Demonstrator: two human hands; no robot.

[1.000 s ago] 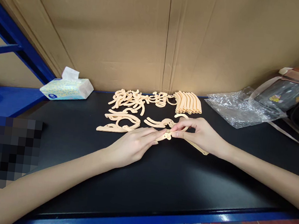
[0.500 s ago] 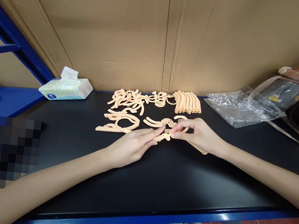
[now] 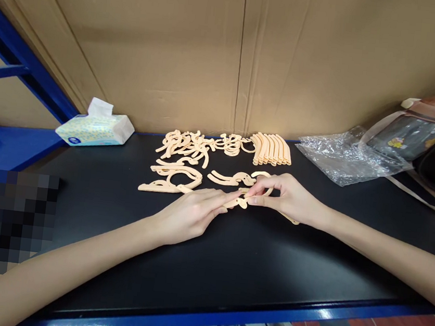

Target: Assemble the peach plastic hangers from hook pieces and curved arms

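Note:
My left hand (image 3: 194,213) is closed on a beige folding hanger (image 3: 241,203), fingers stretched along one arm and thumb beneath. My right hand (image 3: 286,197) pinches the same hanger near its middle joint. Behind the right fingers a curved hook (image 3: 261,174) shows, and a slim arm end (image 3: 292,221) sticks out below that hand. The fingers hide much of the joint. Just beyond my hands lie loose curved hanger pieces (image 3: 223,179). Further left, near my left fingers, are more hanger parts (image 3: 155,187) partly joined together.
At the back are a heap of small hooks and pieces (image 3: 182,143) and a neat row of hanger arms (image 3: 272,151). A tissue pack (image 3: 95,131) stands left. Clear plastic wrap (image 3: 343,159) and a strapped bottle (image 3: 409,132) sit right. Cardboard (image 3: 175,48) backs the black table (image 3: 229,269).
Both hands stay almost in place on the hanger. Its right arm end shows less below my right hand, and the view has shifted very slightly.

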